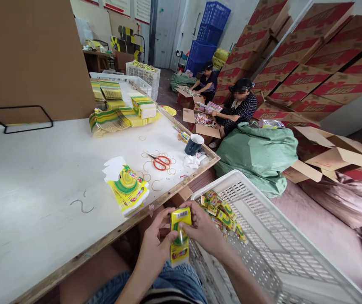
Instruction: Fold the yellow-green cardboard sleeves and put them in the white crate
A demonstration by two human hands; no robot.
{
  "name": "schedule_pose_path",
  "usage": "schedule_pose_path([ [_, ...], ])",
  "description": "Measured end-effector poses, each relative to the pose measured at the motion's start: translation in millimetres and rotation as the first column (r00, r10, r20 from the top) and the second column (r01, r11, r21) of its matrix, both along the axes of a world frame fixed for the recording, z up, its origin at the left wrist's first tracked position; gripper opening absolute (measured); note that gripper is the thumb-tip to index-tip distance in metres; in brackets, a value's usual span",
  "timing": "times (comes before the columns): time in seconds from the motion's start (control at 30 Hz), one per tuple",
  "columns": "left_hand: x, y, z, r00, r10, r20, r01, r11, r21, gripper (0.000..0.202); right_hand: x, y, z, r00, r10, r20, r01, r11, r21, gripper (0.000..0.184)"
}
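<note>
- Table (41, 185), left half of the frame: the work sits off its edge, over the lap, so nothing supports it from below. I'd bring it over the tabletop if it needs pressing.
- Basket (263, 219), lower right: white plastic, small yellow-green packs (225, 217) at its near left end. Elbow room on that side looks tight; I'd hold the right forearm clear of the rim.
- Loose pile of cartons (128, 190), center-left on the table: fanned out, pale flaps at both ends. Similar print to the one in hand.
- Left hand (157, 238), bottom center: closed on the carton's left edge, thumb on the front.
- Right hand (204, 230), just beside it: closed on the upper right edge, thumb on the front. Even, light thumb pressure should avoid creasing.
- Carton (180, 242), bottom center between both hands: near upright, yellow, glossy, green swirl mid-face, pale strip at the lower end. Can't tell if anything's inside.
- Red-toned logo (179, 254): near its lower end, text unreadable.
- Barcode (182, 214): near its top end, facing the camera.
</note>
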State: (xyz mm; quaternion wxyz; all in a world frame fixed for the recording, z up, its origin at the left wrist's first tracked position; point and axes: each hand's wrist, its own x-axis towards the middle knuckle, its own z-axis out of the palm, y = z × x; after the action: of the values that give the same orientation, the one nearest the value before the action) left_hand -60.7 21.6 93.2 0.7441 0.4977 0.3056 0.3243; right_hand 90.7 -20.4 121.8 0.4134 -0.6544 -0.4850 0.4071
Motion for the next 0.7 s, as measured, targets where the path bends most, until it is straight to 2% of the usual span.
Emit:
schedule_pose_path([
  [0.13, 0, 1, -0.7, 1.0, 0.019, -0.018, -0.019, 1.0, 0.013, 0.042, -2, 1, 1.6, 0.988, -0.059, 0.143, 0.055, 0.998, 0.028, 0.035],
  [0.3, 0, 6, 4.6, 0.995, 0.026, 0.097, -0.017, 0.995, -0.096, 0.044, 9, -3, 8.2, 0.987, 0.064, -0.149, -0.054, 0.996, 0.07, 0.03],
  [0.5, 1, 1, 6.5, 0.991, 0.028, 0.134, -0.012, 0.993, -0.119, 0.048, 13, -7, 2.3, 0.984, -0.062, -0.168, 0.083, 0.989, 0.121, 0.028],
  [0.6, 1, 0, 5.2, 0.998, 0.013, 0.054, -0.012, 1.0, -0.016, 0.046, 7, -4, 2.9, 0.978, -0.092, -0.187, 0.117, 0.985, 0.129, 0.025],
  [0.7, 4, 1, 4.1, 0.996, 0.077, -0.051, -0.068, 0.985, 0.16, 0.026, 0, -3, 4.6, 0.979, -0.108, -0.172, 0.133, 0.981, 0.143, 0.017],
])
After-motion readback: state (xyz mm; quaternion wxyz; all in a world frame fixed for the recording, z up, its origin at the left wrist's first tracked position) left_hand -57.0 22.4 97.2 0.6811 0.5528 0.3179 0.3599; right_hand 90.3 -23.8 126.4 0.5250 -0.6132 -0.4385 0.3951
